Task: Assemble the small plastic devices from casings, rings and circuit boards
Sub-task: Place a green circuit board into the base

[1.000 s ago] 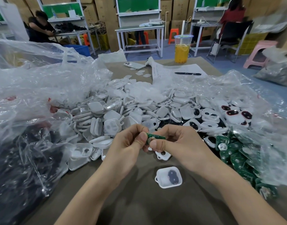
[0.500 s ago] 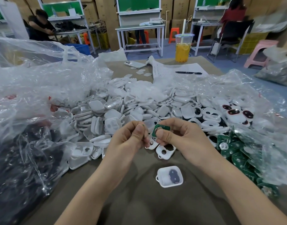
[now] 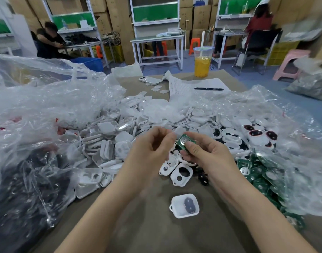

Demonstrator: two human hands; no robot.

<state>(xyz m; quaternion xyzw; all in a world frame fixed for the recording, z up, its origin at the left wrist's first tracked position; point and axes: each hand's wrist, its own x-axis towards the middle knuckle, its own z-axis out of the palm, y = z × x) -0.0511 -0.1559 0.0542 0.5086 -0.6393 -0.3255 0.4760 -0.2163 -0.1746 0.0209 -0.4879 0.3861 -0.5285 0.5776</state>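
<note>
A: Starting at the left edge of the table (image 3: 156, 225): looking at a crumpled clear bag (image 3: 47, 110), then at a heap of white casings (image 3: 120, 136) spilling toward the middle.

B: Coming next to the left hand (image 3: 151, 148), hovering over that heap, fingers curling toward the thumb. Blurring too much for telling whether pinching anything.

A: Touching the green board (image 3: 182, 142)?

B: Ending just beside its left edge; not managing to tell touching from apart.

A: Gripping it for certain, though, with the right hand (image 3: 209, 154): pinching the board between thumb on the silver-disc face and fingers underneath, tilting that face toward the camera.

B: Judging the step, then: readying one board for seating in a casing, probably checking or orienting it first.

A: Looking toward the near edge of the table, at an open casing (image 3: 175, 203) lying alone, hollow side up, holding a dark piece (image 3: 189, 205), possibly the ring.

B: Lying well apart from the grip, closer to the body than the raised board, touching neither hand.

A: Calling, most likely, for lowering the board to that casing, levelling it, matching its outline to the walls, and pressing down evenly without bending it.

B: Finishing toward the right edge: seeing more green boards (image 3: 262, 179) heaping under another clear bag (image 3: 266, 115).
</note>
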